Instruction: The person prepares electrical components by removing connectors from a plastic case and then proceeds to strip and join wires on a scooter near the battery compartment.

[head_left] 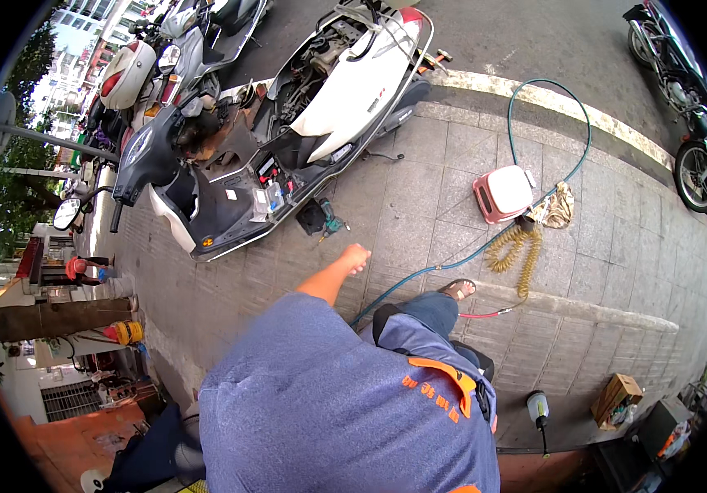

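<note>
My left hand [356,258] is closed, its fingers curled in, with nothing visible in it. It hangs over the pavement in front of my blue shirt. Nearest to it, a teal cordless drill [333,220] lies on the paving beside a dark bag-like thing [311,218]. Just beyond stands a white scooter [345,107] with its seat area opened and inner parts bare. On the scooter's footboard sits a clear plastic box [267,200] beside small red and black items. My right hand is out of view.
To the right stand a pink-and-white stool [503,195] and a crumpled cloth [557,207]. A teal hose [444,267] and a coiled yellow hose [518,251] cross the paving. A wooden box [616,398] and a white bottle [537,406] are lower right. A motorcycle [686,107] is parked far right.
</note>
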Demonstrator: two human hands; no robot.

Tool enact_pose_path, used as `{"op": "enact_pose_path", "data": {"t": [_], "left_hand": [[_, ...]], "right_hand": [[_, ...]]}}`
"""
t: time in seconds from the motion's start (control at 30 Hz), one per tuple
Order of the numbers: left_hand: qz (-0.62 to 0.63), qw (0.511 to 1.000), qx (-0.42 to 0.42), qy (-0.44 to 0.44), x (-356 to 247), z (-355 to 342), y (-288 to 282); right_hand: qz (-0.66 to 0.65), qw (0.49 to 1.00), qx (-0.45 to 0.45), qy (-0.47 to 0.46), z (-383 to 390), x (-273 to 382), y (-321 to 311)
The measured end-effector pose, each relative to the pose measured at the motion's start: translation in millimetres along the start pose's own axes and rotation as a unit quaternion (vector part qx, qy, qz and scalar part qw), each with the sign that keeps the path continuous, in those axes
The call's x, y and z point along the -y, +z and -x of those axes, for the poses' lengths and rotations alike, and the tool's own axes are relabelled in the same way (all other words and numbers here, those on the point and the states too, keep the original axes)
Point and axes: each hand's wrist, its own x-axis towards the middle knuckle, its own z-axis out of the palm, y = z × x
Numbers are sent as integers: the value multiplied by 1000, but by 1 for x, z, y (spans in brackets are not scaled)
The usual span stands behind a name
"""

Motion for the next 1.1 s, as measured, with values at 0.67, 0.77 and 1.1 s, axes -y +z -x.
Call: {"op": "enact_pose_path", "data": {"t": [0.67,0.77,1.1], "left_hand": [[1,998,59,35,-139,66,281],[121,992,-19,16,-124,106,336],[-15,963,179,201,-324,248,506]], "right_hand": [[-116,972,-41,199,-119,-77,-275],[-127,962,-65,232,-123,-123,-345],[-316,892,-152,284,-210,-116,-497]]}}
